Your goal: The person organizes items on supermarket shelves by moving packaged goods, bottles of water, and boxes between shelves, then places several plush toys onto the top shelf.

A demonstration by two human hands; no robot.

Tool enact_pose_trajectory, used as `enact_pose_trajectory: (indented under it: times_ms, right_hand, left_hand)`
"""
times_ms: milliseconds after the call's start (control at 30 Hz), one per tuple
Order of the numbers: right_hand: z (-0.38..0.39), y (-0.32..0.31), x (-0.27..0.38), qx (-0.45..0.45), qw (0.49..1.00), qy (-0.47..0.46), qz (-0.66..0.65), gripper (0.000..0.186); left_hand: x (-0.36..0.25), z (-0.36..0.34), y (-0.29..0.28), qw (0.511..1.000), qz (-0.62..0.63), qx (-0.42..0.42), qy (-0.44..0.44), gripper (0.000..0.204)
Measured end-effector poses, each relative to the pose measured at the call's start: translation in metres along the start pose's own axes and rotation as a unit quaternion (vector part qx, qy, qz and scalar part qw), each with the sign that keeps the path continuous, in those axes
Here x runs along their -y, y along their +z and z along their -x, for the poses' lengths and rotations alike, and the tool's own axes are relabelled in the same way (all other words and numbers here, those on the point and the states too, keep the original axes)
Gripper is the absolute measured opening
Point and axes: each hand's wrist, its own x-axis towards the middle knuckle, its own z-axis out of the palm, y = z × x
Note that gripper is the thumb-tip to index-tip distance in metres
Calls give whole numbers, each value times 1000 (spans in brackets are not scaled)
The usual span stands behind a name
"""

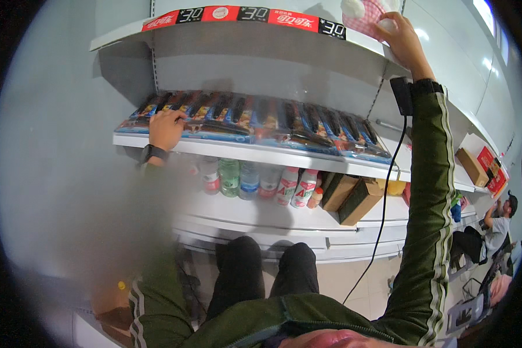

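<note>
Up at the right end of the top shelf, my right hand (405, 42) is closed on a plush toy (362, 22) with pink checked cloth and white fluffy parts. The upper part of the toy runs out of view. My left hand (166, 129) rests on the left end of a row of blister packs (226, 115) on the middle shelf. Its fingers lie loosely over the packs, partly bent and apart. These packs have clear plastic fronts, dark long items inside and blue-and-orange cards; they overlap in a line along the shelf.
Below stand several drink bottles (249, 178) and brown boxes (359, 200) on the lower shelf. A red-and-black price strip (255, 15) edges the top shelf. A black cable (383, 226) hangs beside my right arm. Another person (493, 229) sits far right. Blur covers the lower left.
</note>
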Motion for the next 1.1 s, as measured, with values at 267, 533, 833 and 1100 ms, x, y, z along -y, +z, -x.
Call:
enact_pose_trajectory:
  times_ms: [267, 533, 833, 1100]
  right_hand:
    - [-24, 4, -23, 342, 938, -18, -60, 56]
    - [-9, -3, 8, 313, 929, 150, -131, 37]
    - [137, -69, 6, -171, 935, -311, 0, 10]
    - [374, -69, -118, -336, 920, 168, -115, 18]
  left_hand:
    - [-3, -2, 3, 999, 6, -38, 18, 16]
    - [2, 0, 3, 999, -8, -31, 16, 17]
    - [20, -4, 12, 1000, 4, 13, 22, 17]
    - [21, -16, 15, 998, 7, 62, 14, 23]
